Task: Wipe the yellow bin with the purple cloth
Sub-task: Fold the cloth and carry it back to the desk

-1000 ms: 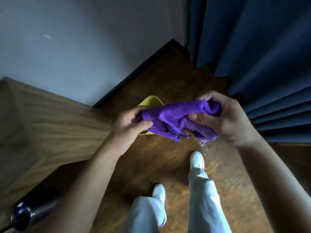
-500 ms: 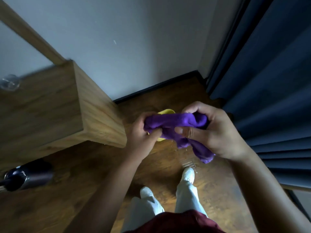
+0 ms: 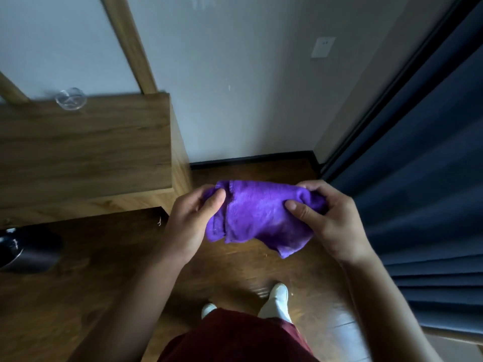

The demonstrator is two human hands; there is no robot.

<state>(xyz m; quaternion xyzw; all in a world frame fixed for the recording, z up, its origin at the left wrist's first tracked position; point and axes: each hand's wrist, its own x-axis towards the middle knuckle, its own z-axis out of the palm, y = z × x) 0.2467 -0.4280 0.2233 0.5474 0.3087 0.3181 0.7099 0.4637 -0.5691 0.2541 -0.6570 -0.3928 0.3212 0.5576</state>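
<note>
Cloth: the purple cloth (image 3: 257,214) hangs between two hands over the wooden floor (image 3: 235,270), its lower edge drooping free.
Left hand: the left hand (image 3: 192,222) pinches the cloth's left end, thumb over the fabric.
Right hand: the right hand (image 3: 322,215) grips the bunched right end, fingers curled round it.
Why so held: likely to spread or refold the cloth into a flat wiping face before it meets the bin.
Bin: the yellow bin is not in view; it may lie hidden behind the cloth and hands, but that cannot be told.
Left side: a wooden cabinet (image 3: 86,152) stands against the wall, a clear glass dish (image 3: 70,99) on its far edge; a dark rounded object (image 3: 28,250) sits near left.
Right side: a dark blue curtain (image 3: 418,178) hangs close beside the right hand.
Obstacles: the cloth itself blocks sight of the floor below it.
</note>
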